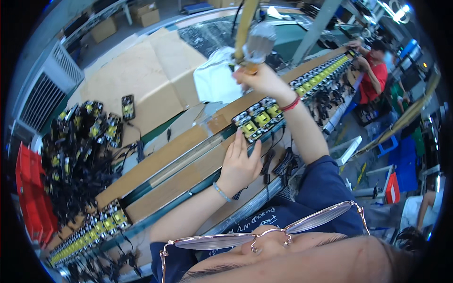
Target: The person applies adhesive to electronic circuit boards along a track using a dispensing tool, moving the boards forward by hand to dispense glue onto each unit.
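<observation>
The outstretched fingers of my left hand [241, 162] rest against the near edge of a short row of circuit boards [257, 120] with yellow transformers. Those boards stand side by side on a long rail. Beyond them, my right hand [257, 79] is raised and closed around the lower end of a hanging tool [251, 68], amber-coloured where it shows between the fingers. A tan hose [246, 30] runs up from it, beside a bunch of clear plastic wrap [261, 40]. My fingers cover part of the tool, so its exact kind is unclear. White cloth [214, 78] lies behind that hand.
Cardboard sheets [141, 75] cover the far table. To the left, a heap of cabled boards [80, 155] lies beside red bins [30, 193]. Another board row [89, 233] fills the rail's near-left end. A co-worker in red [375, 75] handles boards at the far right.
</observation>
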Motion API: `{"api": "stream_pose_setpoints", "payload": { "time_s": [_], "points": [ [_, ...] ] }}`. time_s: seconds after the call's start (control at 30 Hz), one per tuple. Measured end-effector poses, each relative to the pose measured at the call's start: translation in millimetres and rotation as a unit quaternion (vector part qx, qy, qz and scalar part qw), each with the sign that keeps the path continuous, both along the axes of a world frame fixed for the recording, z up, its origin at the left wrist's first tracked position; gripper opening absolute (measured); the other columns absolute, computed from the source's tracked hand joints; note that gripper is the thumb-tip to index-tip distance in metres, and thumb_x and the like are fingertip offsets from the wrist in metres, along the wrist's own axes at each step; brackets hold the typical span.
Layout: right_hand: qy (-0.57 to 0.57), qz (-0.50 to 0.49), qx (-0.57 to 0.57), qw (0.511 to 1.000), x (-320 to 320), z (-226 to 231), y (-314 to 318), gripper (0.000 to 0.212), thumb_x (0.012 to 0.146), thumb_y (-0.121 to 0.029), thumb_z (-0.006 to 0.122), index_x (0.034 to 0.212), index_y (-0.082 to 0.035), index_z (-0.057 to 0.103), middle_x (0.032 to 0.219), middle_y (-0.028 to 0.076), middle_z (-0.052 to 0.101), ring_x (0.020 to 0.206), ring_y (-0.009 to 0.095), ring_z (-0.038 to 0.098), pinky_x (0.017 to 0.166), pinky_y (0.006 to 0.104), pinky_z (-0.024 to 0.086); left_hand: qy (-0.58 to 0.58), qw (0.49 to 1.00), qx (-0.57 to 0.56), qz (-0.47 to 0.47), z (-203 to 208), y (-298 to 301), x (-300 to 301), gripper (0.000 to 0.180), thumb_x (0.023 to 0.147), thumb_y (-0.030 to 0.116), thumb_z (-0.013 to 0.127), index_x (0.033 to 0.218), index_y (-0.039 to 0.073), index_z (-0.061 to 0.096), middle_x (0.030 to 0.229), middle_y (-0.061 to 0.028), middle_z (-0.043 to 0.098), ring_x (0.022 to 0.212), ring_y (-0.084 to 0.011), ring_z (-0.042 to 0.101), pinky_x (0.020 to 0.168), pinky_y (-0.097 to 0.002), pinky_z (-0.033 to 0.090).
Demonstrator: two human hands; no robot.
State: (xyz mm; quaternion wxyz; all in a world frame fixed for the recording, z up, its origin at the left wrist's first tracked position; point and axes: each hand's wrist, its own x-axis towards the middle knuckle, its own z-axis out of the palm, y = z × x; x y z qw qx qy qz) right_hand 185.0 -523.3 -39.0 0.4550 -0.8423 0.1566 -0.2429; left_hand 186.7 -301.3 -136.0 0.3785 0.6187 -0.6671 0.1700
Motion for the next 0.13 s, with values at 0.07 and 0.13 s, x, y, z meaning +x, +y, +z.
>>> {"api": "stream_pose_setpoints", "payload": {
  "time_s": [0.07,0.13],
  "points": [
    [0.089,-0.068,-0.172,0.979,-5.4,-0.2,13.3,0.043,0.083,-0.044,0.062,0.086,-0.002,0.066,0.072,0.012,0.065,0.06,0.024,0.063,0.06,0.0354,0.051,0.01,1.0,-0.008,0.016,-4.5,-2.0,0.1,0.039,0.074,0.018,0.063,0.109,0.001,0.062,0.108,-0.0379,0.053,0.116,-0.0464,0.046,0.087,-0.0452,0.044],
    [0.163,-0.174,-0.335,0.912,-21.8,6.9,21.6,0.052,0.082,-0.055,0.055,0.086,-0.005,0.069,0.079,0.018,0.066,0.071,0.032,0.066,0.07,0.0405,0.051,0.0,1.0,0.009,0.012,-9.4,-2.1,2.4,0.043,0.072,0.023,0.065,0.11,0.002,0.061,0.107,-0.0396,0.052,0.12,-0.048,0.042,0.091,-0.0464,0.042]
  ]
}}
